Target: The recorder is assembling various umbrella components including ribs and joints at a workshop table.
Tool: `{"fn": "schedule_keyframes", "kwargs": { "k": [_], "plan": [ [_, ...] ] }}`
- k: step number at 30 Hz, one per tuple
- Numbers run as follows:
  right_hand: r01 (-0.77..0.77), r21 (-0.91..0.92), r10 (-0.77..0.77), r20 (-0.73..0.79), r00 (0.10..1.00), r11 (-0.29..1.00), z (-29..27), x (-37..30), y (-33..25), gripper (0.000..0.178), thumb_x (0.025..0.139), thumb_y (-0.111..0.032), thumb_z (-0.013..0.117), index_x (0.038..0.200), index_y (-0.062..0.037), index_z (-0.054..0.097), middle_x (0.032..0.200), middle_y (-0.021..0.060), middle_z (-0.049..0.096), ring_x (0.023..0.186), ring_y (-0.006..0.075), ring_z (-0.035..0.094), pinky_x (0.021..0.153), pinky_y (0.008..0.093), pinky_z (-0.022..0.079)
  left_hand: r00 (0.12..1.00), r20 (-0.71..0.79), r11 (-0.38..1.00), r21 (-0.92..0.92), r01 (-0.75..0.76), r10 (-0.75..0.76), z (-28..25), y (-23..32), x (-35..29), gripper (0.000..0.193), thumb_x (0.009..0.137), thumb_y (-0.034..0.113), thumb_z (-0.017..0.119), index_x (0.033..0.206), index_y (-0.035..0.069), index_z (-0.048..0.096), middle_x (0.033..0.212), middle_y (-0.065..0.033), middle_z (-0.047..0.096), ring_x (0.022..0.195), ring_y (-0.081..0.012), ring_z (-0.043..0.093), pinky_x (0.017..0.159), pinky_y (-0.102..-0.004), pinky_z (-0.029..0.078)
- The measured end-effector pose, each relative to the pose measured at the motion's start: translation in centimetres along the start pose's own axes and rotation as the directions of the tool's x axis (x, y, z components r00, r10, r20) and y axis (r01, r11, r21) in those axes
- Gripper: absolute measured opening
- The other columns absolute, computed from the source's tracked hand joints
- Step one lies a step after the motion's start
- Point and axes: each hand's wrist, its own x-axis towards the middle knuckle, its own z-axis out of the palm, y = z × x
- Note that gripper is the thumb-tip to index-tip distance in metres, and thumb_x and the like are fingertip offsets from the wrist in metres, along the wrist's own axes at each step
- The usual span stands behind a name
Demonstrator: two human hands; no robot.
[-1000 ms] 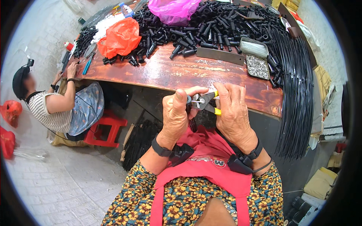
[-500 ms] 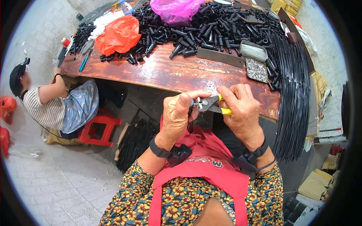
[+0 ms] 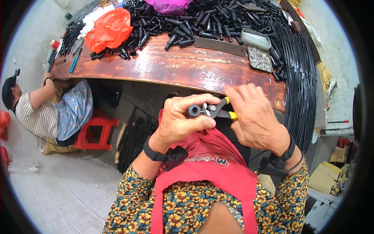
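My left hand (image 3: 175, 124) is closed around a black plastic tube (image 3: 193, 110), its round open end facing up between thumb and forefinger. My right hand (image 3: 257, 119) grips end-cutting pliers (image 3: 213, 110) with black metal and yellow handles. The pliers' jaws are right beside the tube's end, between the left thumb and forefinger, with a thin pale piece between jaws and tube. Both hands are just off the near edge of the wooden table (image 3: 156, 62), above my red apron (image 3: 194, 156). The rest of the tube is hidden by my left fingers.
Many black tubes (image 3: 202, 19) are heaped at the back, beside red (image 3: 111, 29) and purple bags (image 3: 167, 6). A metal bar (image 3: 220, 46), a clear box (image 3: 255, 39) and a tray of small metal pieces (image 3: 260, 59) lie nearer. Long black strips (image 3: 300, 85) hang at right; a person (image 3: 41, 109) sits left.
My left hand has turned, so the tube's open end and the thumb now show plainly. My right hand has shifted slightly, still on the pliers. The whole view has moved a little.
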Motion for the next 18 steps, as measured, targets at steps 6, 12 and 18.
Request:
{"fn": "schedule_keyframes", "kwargs": {
  "k": [6, 12, 18],
  "plan": [
    [-0.604, 0.749, -0.316, 0.662, 0.680, 0.272, 2.5, -0.3, 2.7, 0.049, 0.077, -0.038, 0.072, 0.104, 0.0025, 0.060, 0.059, 0.0057, 0.062, 0.050, 0.0093, 0.059, 0.042, 0.0255, 0.040, 0.992, 0.094, 0.981, -0.170, 0.098, -0.083, -0.2, 1.1, 0.7, 0.068, 0.061, 0.037, 0.086, 0.112, -0.003, 0.066, 0.073, 0.0013, 0.057, 0.065, -0.0050, 0.048, 0.056, -0.0225, 0.035],
    [-0.203, 0.678, -0.185, 0.454, 0.872, 0.706, 0.4, -0.4, 2.2, 0.047, 0.077, -0.030, 0.066, 0.109, 0.0014, 0.051, 0.073, 0.0135, 0.058, 0.067, 0.0254, 0.062, 0.057, 0.0359, 0.045, 0.996, 0.082, 0.994, -0.102, 0.037, -0.029, -0.1, 0.8, 0.4, 0.057, 0.066, 0.037, 0.083, 0.104, -0.003, 0.068, 0.084, -0.0098, 0.068, 0.071, -0.0111, 0.059, 0.064, -0.0239, 0.044],
    [-0.121, 0.805, -0.117, 0.230, 0.966, 0.581, 1.4, -2.0, 2.5, 0.028, 0.080, -0.014, 0.066, 0.101, -0.0001, 0.055, 0.068, 0.0119, 0.060, 0.058, 0.0220, 0.061, 0.049, 0.0318, 0.043, 0.981, 0.194, 0.988, -0.150, 0.042, -0.012, -0.2, 1.4, 1.6, 0.059, 0.061, 0.021, 0.088, 0.112, 0.001, 0.067, 0.080, -0.0029, 0.067, 0.071, -0.0057, 0.058, 0.063, -0.0202, 0.044]
  ]
}}
